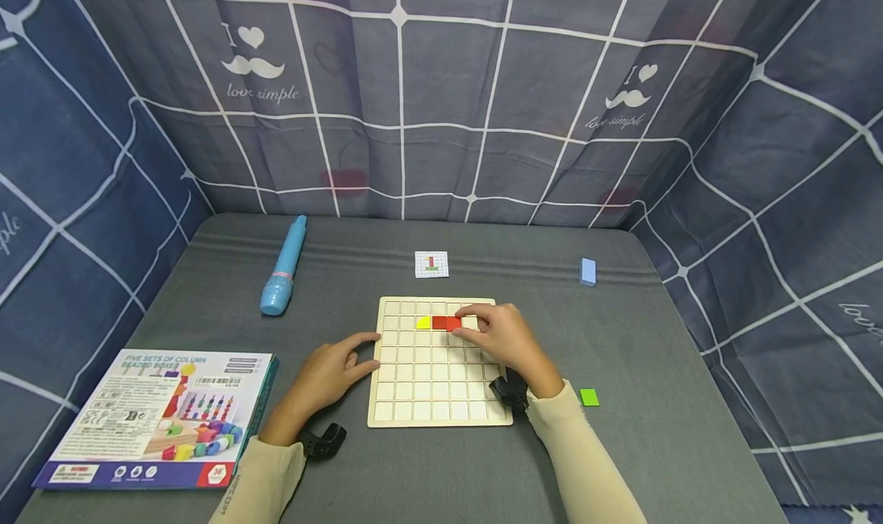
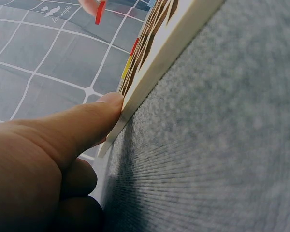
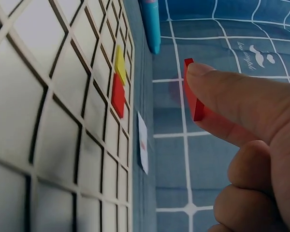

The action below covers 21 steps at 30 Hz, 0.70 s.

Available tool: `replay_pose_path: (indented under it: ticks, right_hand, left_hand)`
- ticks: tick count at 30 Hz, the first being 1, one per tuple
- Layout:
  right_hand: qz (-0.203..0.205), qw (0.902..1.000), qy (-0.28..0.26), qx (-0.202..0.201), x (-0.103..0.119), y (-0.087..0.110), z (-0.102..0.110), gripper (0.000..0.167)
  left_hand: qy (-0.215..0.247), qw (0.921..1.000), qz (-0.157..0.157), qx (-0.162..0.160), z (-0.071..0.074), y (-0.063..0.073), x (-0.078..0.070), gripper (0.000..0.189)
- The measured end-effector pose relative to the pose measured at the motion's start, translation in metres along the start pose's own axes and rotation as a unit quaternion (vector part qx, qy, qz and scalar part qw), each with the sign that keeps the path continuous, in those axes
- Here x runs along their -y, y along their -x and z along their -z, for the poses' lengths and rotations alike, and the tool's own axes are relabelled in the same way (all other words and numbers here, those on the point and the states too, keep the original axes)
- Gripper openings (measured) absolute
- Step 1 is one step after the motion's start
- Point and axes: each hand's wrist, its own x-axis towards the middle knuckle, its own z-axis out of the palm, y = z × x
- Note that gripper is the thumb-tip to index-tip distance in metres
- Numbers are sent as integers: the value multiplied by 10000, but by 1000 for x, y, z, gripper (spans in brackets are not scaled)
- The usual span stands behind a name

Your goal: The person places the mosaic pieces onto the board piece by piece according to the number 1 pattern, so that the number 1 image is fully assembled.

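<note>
A wooden grid board (image 1: 403, 371) lies flat on the table. In its upper rows sit a yellow square tile (image 1: 424, 322) and, beside it, a red square tile (image 1: 438, 322). My right hand (image 1: 507, 338) pinches a second red tile (image 3: 194, 92) between thumb and fingertips; the right wrist view shows it raised off the board, tilted. At the board's left edge, my left hand (image 1: 327, 374) rests its extended thumb and index finger against the side. In the left wrist view the thumb (image 2: 94, 116) touches the wooden rim, with other fingers curled beneath.
A small pattern card (image 1: 431, 264) lies behind the board. Further right are a blue block (image 1: 588, 272) and a green tile (image 1: 589, 397). To the left are a blue microphone-shaped object (image 1: 283, 267) and a printed box (image 1: 159, 417). Patterned curtains (image 1: 441, 72) enclose the table.
</note>
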Motion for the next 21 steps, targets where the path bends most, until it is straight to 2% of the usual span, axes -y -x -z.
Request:
replay_pose_path:
  ticks: [9, 21]
  right_hand:
    - [-383, 9961, -793, 88, -3, -2, -26, 24]
    - [-338, 9953, -900, 93, -14, 1, -44, 24]
  left_hand:
    - [1, 10000, -26, 7, 1, 0, 1, 48]
    - [22, 10000, 6, 44, 0, -1, 2, 48]
